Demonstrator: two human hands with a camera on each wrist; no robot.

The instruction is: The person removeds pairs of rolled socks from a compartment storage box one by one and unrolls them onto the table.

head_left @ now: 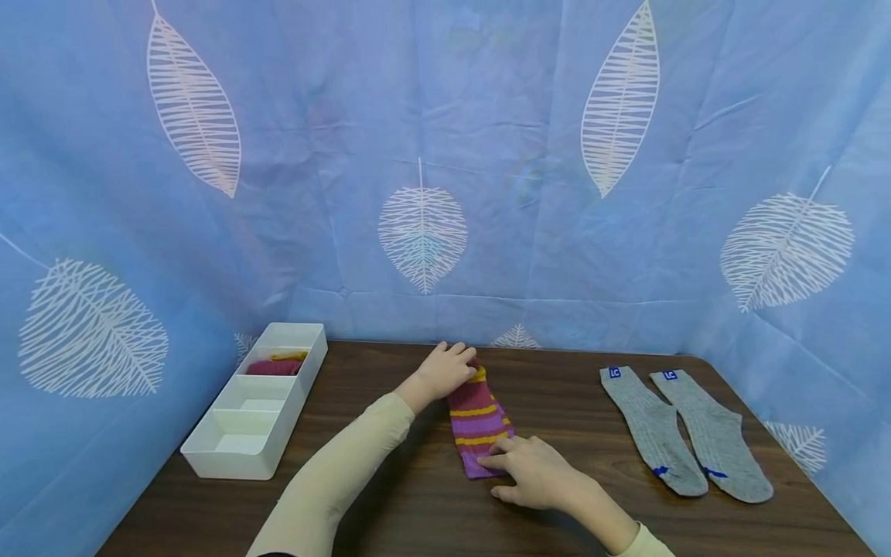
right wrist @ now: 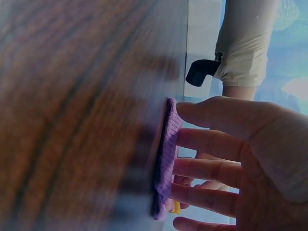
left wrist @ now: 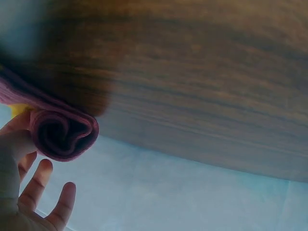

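A pair of maroon, purple and yellow striped socks [head_left: 476, 422] lies on the table, one over the other, with the far end rolled up. My left hand [head_left: 445, 370] holds that far end. In the left wrist view the roll [left wrist: 65, 134] shows as a spiral, with thumb and forefinger at its side and the other fingers held off it. On the near purple end rests my right hand [head_left: 539, 472], its fingers extended. The right wrist view has those fingertips against the purple knit [right wrist: 169, 159], which lies flat on the table.
A white divided box [head_left: 267, 441] stands at the left, with a maroon and yellow sock bundle [head_left: 274, 366] in one compartment. Two grey socks [head_left: 654, 433] lie flat side by side at the right. A blue leaf-print curtain [head_left: 487, 247] hangs behind the wooden table [head_left: 557, 394].
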